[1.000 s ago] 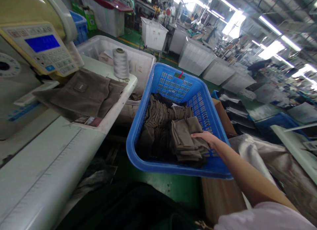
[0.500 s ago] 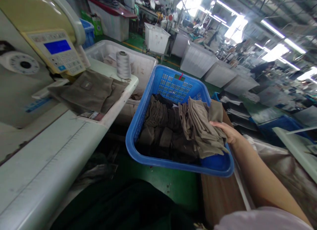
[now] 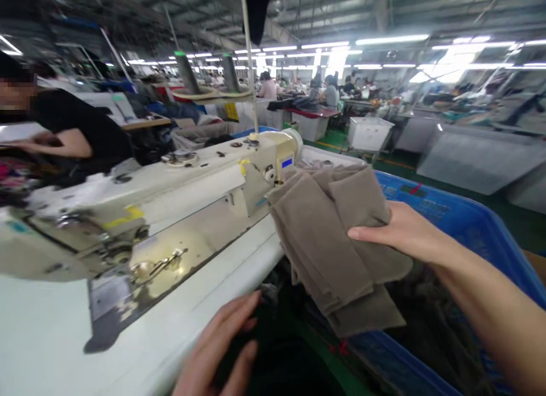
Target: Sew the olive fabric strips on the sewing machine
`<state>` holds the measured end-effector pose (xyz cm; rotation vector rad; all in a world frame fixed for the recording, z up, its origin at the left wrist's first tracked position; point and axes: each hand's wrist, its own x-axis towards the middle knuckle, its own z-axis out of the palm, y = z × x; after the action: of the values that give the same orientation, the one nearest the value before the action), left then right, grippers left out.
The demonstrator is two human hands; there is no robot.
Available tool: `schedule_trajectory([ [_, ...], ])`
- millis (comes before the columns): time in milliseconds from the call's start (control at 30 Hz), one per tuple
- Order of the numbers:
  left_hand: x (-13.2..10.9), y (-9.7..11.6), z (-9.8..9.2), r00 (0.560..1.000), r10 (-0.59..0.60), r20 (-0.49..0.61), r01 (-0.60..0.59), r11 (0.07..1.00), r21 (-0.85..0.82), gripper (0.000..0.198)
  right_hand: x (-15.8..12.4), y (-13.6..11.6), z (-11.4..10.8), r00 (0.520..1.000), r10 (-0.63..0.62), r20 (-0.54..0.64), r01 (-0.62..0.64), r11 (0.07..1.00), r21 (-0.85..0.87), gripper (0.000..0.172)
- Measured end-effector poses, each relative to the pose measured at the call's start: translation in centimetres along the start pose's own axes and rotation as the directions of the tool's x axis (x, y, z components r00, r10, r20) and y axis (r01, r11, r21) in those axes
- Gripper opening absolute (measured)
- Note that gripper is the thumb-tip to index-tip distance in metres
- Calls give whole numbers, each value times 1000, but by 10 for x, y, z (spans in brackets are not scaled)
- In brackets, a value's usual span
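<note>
My right hand (image 3: 394,231) grips a stack of brown-grey cut fabric pieces (image 3: 319,236), thumb on top and the other fingers hidden beneath. The stack is held up between the sewing machine (image 3: 205,174) and the blue basket (image 3: 460,208), its lower end hanging down over the basket's near side. My left hand (image 3: 226,345) is at the table's front edge, slightly blurred, with thumb and fingers apart and nothing in it. More dark fabric (image 3: 439,322) lies inside the basket, partly behind my right arm.
The white machine table (image 3: 42,322) fills the lower left. A co-worker in a black top (image 3: 81,123) leans over work at the far left. A white bin (image 3: 371,134) and larger grey bins (image 3: 482,157) stand beyond the basket. A thin pole (image 3: 251,60) rises behind the machine.
My right hand has lifted the fabric stack out of the basket and brought it left toward the machine. My left hand has come into view. The camera has turned left.
</note>
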<state>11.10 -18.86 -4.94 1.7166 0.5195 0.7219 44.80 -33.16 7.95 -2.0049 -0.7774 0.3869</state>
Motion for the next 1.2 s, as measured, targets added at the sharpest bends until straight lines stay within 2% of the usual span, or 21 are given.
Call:
schedule_trajectory([
  [33,6,10,12,997,-57,44,60,995,-84,53,1,-14,13,993,-116,15,117,987,-114,41],
  [100,19,26,36,987,-144,65,158,937,-311,63,-2,-38,39,955,-295,28,286,892,-350,39],
  [200,35,38,56,970,-239,55,231,817,-528,81,-21,-60,79,903,-421,81,375,684,-626,25],
  [267,40,37,56,957,-290,8,239,772,-589,84,-39,-66,105,874,-462,153,425,572,-701,16],
  [333,39,32,49,944,-328,-32,235,738,-633,76,-59,-69,130,820,-499,280,529,474,-704,11],
  [400,36,24,40,930,-364,-55,231,696,-680,68,-76,-72,150,753,-536,382,626,404,-667,21],
  [467,33,16,31,915,-399,-64,225,635,-738,66,-88,-77,160,703,-565,432,699,435,-568,29],
  [533,33,8,23,906,-423,-26,235,552,-800,67,-95,-83,159,689,-575,441,724,546,-421,36],
  [600,35,4,14,905,-422,50,259,454,-853,73,-93,-87,154,706,-555,440,696,658,-288,36],
  [667,41,2,7,904,-414,104,268,362,-893,79,-83,-87,150,717,-543,437,662,726,-185,28],
  [733,45,2,2,898,-426,110,250,289,-924,80,-68,-82,151,730,-554,400,635,766,-98,19],
  [800,48,3,-1,891,-444,97,224,243,-944,80,-55,-71,155,767,-554,325,598,800,-50,19],
  [867,48,4,-2,888,-449,103,223,223,-949,73,-46,-57,160,820,-516,247,543,838,-50,31],
  [1000,52,5,-5,870,-482,104,234,218,-948,55,-40,-37,165,903,-404,146,409,913,-4,74],
  [1100,73,5,-9,858,-511,56,204,239,-949,51,-29,-38,171,919,-381,102,372,923,100,76],
  [1200,107,3,-19,856,-516,29,204,285,-937,45,-6,-48,182,933,-347,92,325,925,196,67],
])
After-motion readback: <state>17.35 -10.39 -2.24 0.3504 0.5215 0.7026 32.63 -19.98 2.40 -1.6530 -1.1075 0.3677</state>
